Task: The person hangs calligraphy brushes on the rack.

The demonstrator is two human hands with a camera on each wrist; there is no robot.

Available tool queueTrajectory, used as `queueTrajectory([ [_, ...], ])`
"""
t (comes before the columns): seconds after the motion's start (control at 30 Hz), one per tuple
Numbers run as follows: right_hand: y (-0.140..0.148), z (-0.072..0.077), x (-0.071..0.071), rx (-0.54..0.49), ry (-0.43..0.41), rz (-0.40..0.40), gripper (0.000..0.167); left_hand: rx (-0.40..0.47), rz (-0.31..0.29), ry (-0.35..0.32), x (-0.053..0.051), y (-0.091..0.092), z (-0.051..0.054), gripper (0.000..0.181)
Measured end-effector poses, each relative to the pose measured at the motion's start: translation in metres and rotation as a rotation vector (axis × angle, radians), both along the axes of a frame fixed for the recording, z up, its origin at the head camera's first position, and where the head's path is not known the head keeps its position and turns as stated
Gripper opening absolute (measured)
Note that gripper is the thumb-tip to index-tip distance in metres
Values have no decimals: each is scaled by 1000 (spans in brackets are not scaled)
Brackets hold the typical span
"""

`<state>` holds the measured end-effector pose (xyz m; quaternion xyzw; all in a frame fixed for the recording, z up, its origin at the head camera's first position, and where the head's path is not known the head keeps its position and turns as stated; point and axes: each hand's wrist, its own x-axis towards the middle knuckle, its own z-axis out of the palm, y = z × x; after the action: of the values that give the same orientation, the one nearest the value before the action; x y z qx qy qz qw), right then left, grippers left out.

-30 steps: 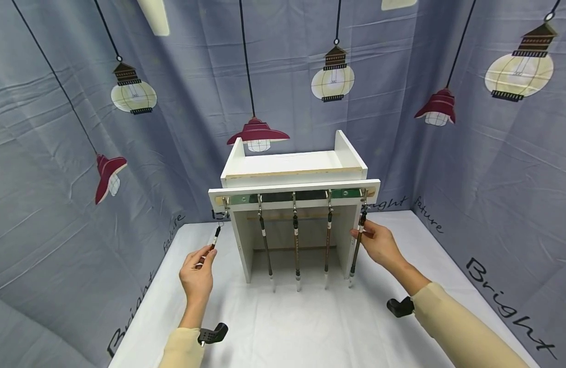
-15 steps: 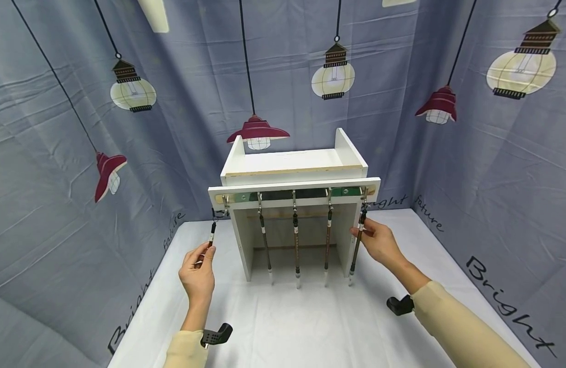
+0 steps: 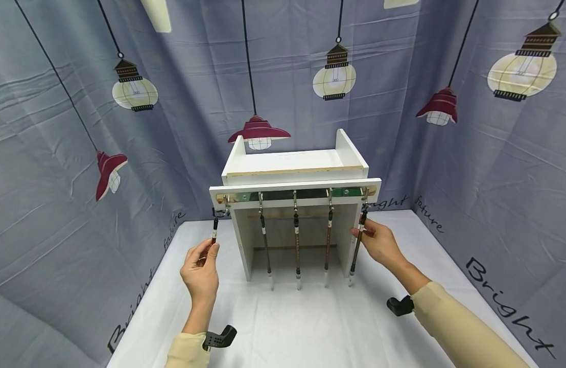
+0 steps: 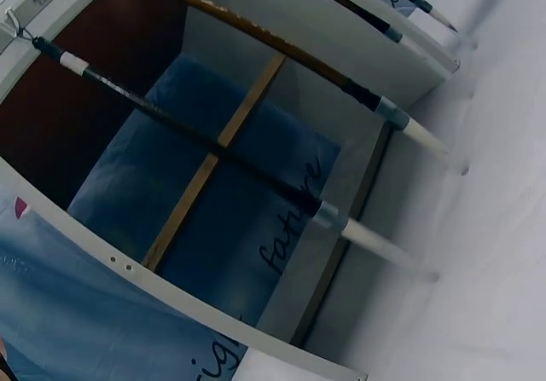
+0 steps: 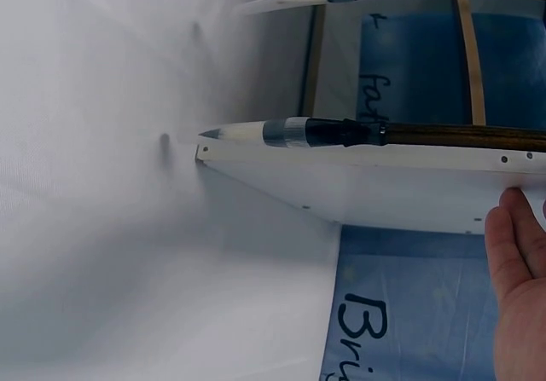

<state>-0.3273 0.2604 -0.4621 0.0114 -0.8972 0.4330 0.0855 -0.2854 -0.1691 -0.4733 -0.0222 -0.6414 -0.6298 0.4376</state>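
Note:
In the head view, my left hand (image 3: 201, 273) pinches a calligraphy brush (image 3: 214, 232) almost upright, its black top and thin loop above the fingers. Its lower part is hidden by the hand. The loop is close to the leftmost hook (image 3: 226, 202) of a white brush rack (image 3: 283, 180); whether they touch I cannot tell. My right hand (image 3: 378, 243) holds the rack's right side panel (image 5: 409, 185), behind the rightmost brush (image 3: 358, 245). In the right wrist view two fingers (image 5: 503, 245) lie straight along the panel's outer face; the thumb is out of that view.
Other brushes hang tips down from the rail, including a middle brush (image 3: 297, 240). The rack has an open tray (image 3: 287, 162) on top and stands on a white-covered table (image 3: 301, 327). A blue-grey printed curtain (image 3: 191, 138) surrounds it.
My left hand has turned the brush from leaning right to nearly upright, its loop now higher and a little further left. The right hand stays at the rack.

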Motion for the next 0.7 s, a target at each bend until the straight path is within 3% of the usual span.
queueTrajectory([
  [0.23, 0, 0, 0, -2, -1, 3, 59, -1, -3, 15, 5, 7, 4, 19],
  [0.5, 0, 1, 1, -3, 1, 5, 60, -17, -14, 31, 25, 20, 27, 18],
  [0.7, 0, 1, 1, -6, -18, 2, 61, -22, -26, 35, 27, 22, 28, 17],
])
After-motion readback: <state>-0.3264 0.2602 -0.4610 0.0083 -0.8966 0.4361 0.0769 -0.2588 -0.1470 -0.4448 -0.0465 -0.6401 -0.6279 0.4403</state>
